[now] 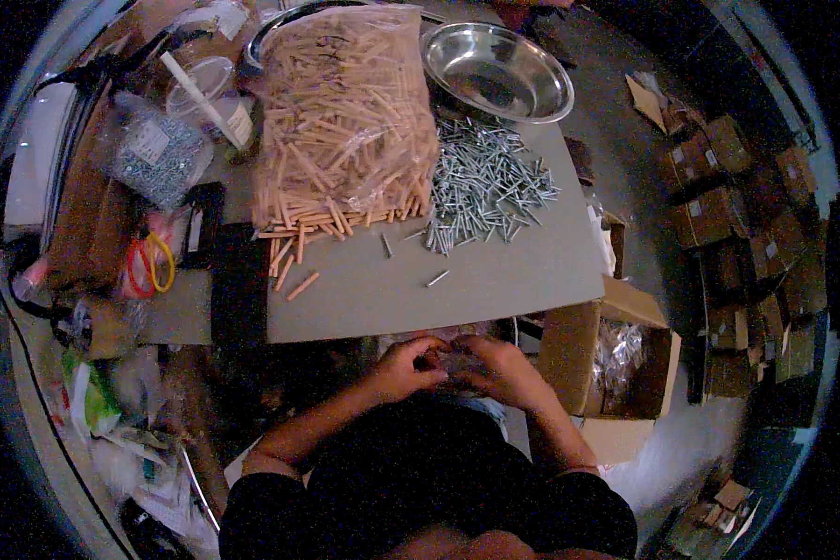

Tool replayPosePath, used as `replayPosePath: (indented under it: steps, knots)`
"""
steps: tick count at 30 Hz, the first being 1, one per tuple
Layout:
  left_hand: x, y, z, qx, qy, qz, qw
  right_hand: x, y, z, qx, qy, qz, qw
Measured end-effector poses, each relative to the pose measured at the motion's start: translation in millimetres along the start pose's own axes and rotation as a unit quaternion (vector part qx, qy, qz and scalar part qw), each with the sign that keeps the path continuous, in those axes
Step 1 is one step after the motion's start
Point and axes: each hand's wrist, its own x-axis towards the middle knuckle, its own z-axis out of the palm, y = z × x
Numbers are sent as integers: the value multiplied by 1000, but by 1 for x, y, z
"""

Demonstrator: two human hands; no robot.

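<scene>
Just below the table's front edge, my left hand [409, 368] and my right hand [506, 370] are close together in front of my body. The fingers of both are curled in toward each other. Between them shows a patch of thin, clear plastic [454, 358], dim and blurred; what the fingers pinch cannot be made out. On the table [364, 294] beyond lie a large clear bag of wooden dowels [345, 121], some spilling from its mouth, and a heap of metal pins [490, 187]. One loose dowel [303, 286] and a loose metal pin [437, 278] lie nearer me.
A steel bowl [499, 73] stands behind the pins. An open cardboard box [569, 359] with shiny plastic packets is at my right. Left are a bag of screws [161, 157], a yellow ring [161, 261] and clutter. Stacked cartons [719, 219] stand far right.
</scene>
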Motion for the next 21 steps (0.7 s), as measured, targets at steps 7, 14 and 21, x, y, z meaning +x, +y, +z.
replayPosePath:
  steps: [7, 14, 21]
  knots:
    - [-24, 33, -21, -31, -40, 45, 998, 17, -62, -29, -19, -81, -13, 996]
    - [-33, 1, -13, -149, 60, 49, 986, 92, -105, -41, -75, 62, -205, 974]
    - [-24, -14, -7, -30, 98, 123, 987, 159, -142, 33, -258, 104, -358, 891]
